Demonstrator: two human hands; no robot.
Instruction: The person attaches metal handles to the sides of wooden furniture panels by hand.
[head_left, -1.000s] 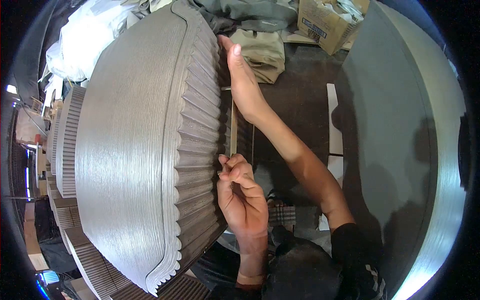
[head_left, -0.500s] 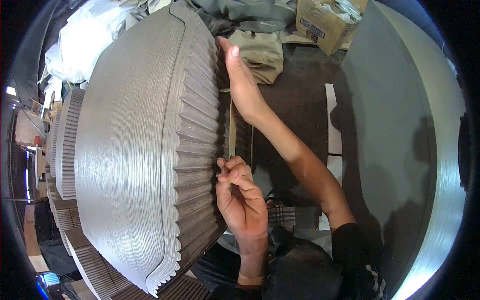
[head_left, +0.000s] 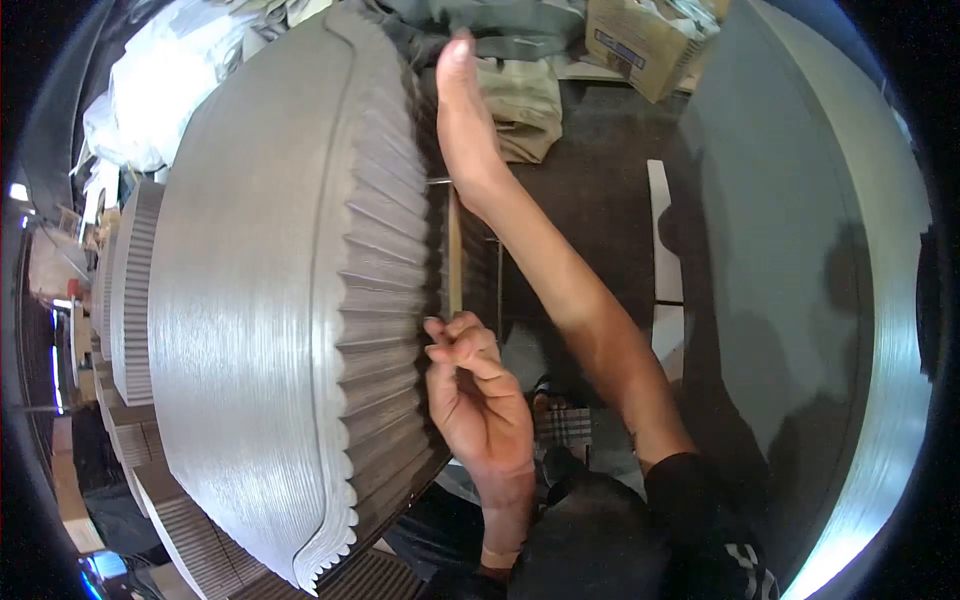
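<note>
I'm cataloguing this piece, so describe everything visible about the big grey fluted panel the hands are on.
The panel is large and grey, with a fine brushed, wood-like grain on its broad face. A raised line borders that face, then a band of deep ridges runs along the edge and ends in a scalloped trim. It fills the left of the view, above similar ribbed pieces. The right hand lies flat against the ridged edge; the left hand, fingers curled, touches the ridges lower down.
</note>
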